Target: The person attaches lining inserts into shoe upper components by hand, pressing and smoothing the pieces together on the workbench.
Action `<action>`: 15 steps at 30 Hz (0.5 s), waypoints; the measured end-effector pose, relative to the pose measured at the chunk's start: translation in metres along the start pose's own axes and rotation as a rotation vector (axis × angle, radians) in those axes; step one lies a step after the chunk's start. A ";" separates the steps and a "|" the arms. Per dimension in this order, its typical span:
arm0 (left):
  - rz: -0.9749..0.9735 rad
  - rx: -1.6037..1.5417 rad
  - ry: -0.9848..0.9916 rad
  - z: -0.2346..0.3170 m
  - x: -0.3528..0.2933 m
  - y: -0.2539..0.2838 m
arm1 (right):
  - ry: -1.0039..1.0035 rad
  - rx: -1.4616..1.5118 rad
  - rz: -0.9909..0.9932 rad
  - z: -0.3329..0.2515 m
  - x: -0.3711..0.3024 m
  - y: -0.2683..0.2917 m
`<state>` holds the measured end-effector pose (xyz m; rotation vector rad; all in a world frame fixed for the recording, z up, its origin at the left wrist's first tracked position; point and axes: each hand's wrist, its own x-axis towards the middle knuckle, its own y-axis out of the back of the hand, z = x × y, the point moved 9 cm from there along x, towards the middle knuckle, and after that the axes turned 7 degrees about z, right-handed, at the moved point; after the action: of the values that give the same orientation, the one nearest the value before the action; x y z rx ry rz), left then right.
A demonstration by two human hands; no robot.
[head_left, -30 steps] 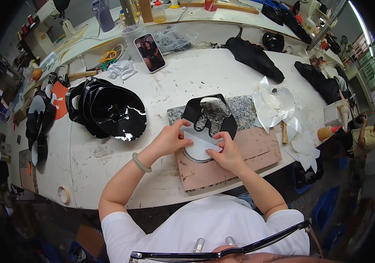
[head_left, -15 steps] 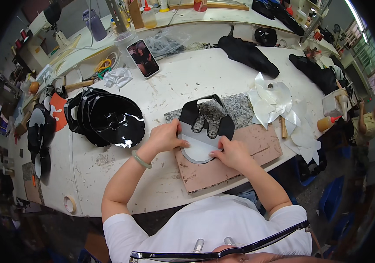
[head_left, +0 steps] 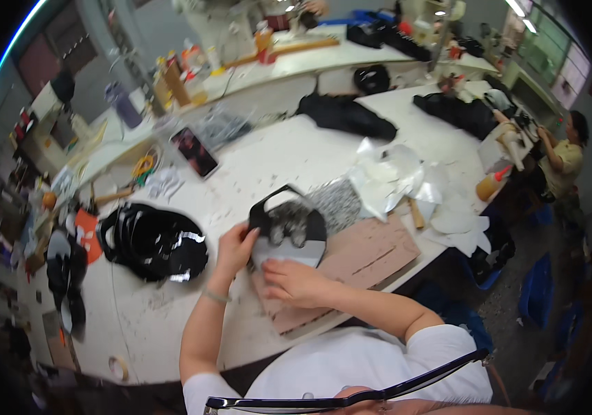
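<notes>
A rounded black piece with a pale grey lower part (head_left: 307,249) and a cut-out at its top rests over a pinkish board (head_left: 372,252). My left hand (head_left: 235,250) pinches its left edge between thumb and fingers. Across its lower grey area lies my right hand (head_left: 297,283), fingers apart and slightly blurred, touching or just above the surface. Speckled grey stone (head_left: 337,204) shows behind the piece and through its opening. To the left sits a nested stack of glossy black curved pieces (head_left: 154,242).
Shiny white cut sheets (head_left: 389,173) spread to the right beside a small wooden stick (head_left: 416,214). A phone (head_left: 195,152) leans at the back left. Black fabric items (head_left: 348,116) lie behind. A tape roll (head_left: 117,368) is near left. Another person (head_left: 562,159) works at far right.
My right hand has moved left from the piece's right edge onto its lower middle, its fingers spreading. The left hand has slid up the left edge. The whole view has shifted and turned.
</notes>
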<state>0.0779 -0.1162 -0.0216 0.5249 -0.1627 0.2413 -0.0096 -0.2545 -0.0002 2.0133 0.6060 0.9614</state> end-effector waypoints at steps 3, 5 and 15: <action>0.031 -0.115 0.192 -0.044 -0.032 -0.007 | -0.334 0.477 -0.159 0.037 0.001 0.013; 0.078 -0.318 0.388 -0.016 -0.074 -0.017 | -0.208 0.484 -0.163 0.046 -0.010 0.040; -0.092 -0.351 0.764 0.026 -0.189 -0.037 | -0.636 -0.035 0.728 0.398 0.050 0.207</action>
<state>-0.0957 -0.1960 -0.0572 0.0665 0.5539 0.3005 0.3545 -0.5194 0.0381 2.3747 -0.5175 0.6298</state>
